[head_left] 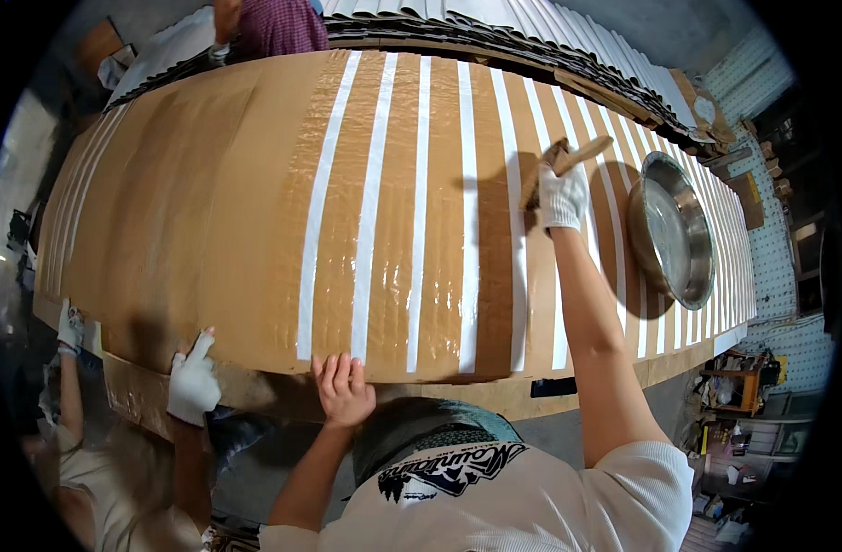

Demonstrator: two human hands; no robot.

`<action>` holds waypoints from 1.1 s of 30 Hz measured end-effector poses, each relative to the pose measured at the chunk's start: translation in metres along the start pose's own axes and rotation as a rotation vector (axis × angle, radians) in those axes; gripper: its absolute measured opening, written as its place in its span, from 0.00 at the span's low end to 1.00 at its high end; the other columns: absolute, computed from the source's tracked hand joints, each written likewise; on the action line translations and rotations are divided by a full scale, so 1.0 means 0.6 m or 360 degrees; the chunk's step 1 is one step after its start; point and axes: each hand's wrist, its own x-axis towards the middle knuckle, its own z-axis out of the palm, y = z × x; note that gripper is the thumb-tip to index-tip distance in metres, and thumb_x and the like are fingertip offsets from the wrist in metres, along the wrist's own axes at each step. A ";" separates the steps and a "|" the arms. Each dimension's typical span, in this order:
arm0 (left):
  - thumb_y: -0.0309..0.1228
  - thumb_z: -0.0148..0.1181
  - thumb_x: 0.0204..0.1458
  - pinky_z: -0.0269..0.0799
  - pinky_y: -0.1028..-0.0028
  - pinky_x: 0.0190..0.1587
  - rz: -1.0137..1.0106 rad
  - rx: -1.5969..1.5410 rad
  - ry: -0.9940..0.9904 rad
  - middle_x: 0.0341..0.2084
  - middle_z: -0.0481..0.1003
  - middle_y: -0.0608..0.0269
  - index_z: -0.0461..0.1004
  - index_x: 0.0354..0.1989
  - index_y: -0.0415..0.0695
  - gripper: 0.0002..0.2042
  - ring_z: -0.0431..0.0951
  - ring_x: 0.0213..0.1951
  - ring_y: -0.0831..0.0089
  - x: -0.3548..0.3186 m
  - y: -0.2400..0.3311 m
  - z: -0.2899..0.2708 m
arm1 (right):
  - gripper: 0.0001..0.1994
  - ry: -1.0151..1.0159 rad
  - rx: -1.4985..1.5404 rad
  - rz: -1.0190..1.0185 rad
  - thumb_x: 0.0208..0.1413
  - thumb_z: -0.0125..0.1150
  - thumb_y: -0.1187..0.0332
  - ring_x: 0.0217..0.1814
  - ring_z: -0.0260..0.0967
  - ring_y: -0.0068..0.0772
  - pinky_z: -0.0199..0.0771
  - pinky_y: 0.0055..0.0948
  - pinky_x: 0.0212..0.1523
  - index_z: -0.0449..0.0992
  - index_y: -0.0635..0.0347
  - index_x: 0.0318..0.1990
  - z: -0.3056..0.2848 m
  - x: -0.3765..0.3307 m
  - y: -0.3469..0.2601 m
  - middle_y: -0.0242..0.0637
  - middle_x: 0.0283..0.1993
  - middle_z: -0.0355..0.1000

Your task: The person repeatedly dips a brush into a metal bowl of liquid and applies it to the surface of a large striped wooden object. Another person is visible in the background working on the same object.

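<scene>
A long stack of brown paper sheets (255, 212) with white strips (419, 202) lies across the table, and the paper between several strips shines as if wet. My gloved right hand (563, 201) is closed around a brush with a pale wooden handle (588, 153); its dark bristles are over the striped sheets right of the middle. Bare, my left hand (344, 390) rests its outstretched fingers on the near edge of the paper, beside the end of a white strip. To the right of the brush, a round metal basin (638, 230) sits on the sheets, holding cloudy liquid.
At the lower left a co-worker's white-gloved hands (193, 385) are at the paper's near edge. Another person in a purple checked garment (281, 26) stands across the table. Stacked whitish corrugated sheets (568, 41) lie along the far side. A cluttered wooden shelf (736, 388) stands right.
</scene>
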 end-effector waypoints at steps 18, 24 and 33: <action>0.23 0.57 0.56 0.64 0.39 0.67 0.0058 -0.0005 0.0037 0.60 0.65 0.52 0.70 0.58 0.42 0.20 0.62 0.66 0.53 0.005 -0.008 -0.013 | 0.26 -0.0235 0.1492 -0.0048 0.64 0.63 0.63 0.53 0.75 0.29 0.77 0.27 0.50 0.68 0.63 0.66 0.066 -0.208 0.053 0.42 0.53 0.78; 0.22 0.55 0.47 0.54 0.44 0.73 -0.0105 -0.0323 -0.0327 0.69 0.59 0.50 0.64 0.68 0.39 0.33 0.56 0.72 0.51 0.015 0.007 -0.060 | 0.29 0.0304 -0.0147 -0.0176 0.61 0.65 0.57 0.58 0.75 0.50 0.76 0.42 0.57 0.69 0.64 0.64 -0.059 -0.140 0.120 0.53 0.58 0.75; 0.21 0.54 0.45 0.61 0.51 0.70 -0.0564 -0.0223 -0.0081 0.62 0.67 0.47 0.66 0.64 0.33 0.31 0.65 0.66 0.46 0.040 -0.041 -0.118 | 0.33 -0.0406 0.0822 -0.0554 0.54 0.67 0.62 0.57 0.74 0.58 0.74 0.43 0.59 0.66 0.64 0.66 0.102 -0.460 -0.253 0.58 0.55 0.75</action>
